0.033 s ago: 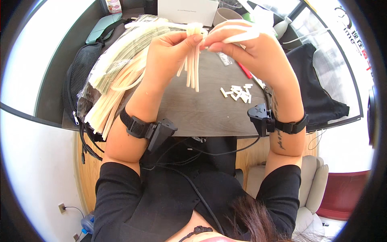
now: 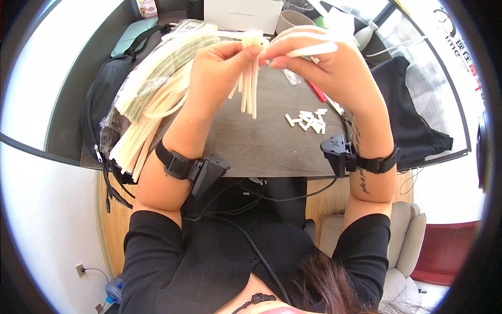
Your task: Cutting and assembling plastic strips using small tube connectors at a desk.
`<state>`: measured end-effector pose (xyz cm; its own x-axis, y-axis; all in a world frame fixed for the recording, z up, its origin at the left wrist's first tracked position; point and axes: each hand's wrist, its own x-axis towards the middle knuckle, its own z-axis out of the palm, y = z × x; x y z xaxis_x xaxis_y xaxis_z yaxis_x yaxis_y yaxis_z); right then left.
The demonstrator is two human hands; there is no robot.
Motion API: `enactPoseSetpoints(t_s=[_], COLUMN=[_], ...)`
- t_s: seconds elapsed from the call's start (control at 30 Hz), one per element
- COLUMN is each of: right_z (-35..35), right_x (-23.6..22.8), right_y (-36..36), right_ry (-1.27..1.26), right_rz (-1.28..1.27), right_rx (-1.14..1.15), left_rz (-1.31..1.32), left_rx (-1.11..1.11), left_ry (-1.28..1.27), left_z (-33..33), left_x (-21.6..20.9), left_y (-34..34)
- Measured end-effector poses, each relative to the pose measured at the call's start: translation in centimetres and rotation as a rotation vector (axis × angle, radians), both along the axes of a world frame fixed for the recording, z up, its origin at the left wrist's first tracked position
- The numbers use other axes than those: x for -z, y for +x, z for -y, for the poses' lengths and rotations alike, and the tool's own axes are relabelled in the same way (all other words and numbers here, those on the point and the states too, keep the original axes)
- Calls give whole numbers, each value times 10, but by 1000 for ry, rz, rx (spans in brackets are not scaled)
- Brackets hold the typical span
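My left hand (image 2: pixel 215 70) pinches a small bundle of cream pipe cleaners (image 2: pixel 250 89) above the desk. Their loose ends hang down, and the top of the bundle looks wrapped or folded over. Close beside it, my right hand (image 2: pixel 340 73) has its thumb and fingertips pressed together at the bundle's right side. A pale pipe cleaner end (image 2: pixel 316 49) sticks out across the fingers of that hand. What lies exactly between the right fingertips is mostly hidden. To the left, a large pile of pipe cleaners (image 2: pixel 157 86) lies partly in clear plastic bags.
Several short white pieces (image 2: pixel 314 123) lie on the desk (image 2: pixel 261 149). A red-handled tool (image 2: pixel 317 92) sits under my right forearm. Behind are a white box (image 2: pixel 243 15) and a beige cup (image 2: pixel 294 20). A black bag (image 2: pixel 408 107) lies right, a mesh bag (image 2: pixel 107 81) left.
The pale end across my right fingers has tilted slightly upward at its tip. Both hands have otherwise stayed almost in place.
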<state>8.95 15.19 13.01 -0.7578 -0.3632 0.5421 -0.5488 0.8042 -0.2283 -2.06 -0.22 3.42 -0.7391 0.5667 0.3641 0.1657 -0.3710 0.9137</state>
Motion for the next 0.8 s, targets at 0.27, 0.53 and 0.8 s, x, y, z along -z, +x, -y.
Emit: enactPoseSetpoints(t_s=[0.27,0.53,0.8], right_z=[-6,4,-5], right_x=[-2,-20,19], right_y=[-16,-21,-19], right_ry=[-151,-59,-355], right_rz=[-6,95,258], right_rx=[92,154,131], left_rz=[-44,-29,70], left_rx=[110,60,136], left_ry=[-23,-90,34], left_z=[-6,1,1], left_x=[2,-3,-3], left_y=[1,1,-1])
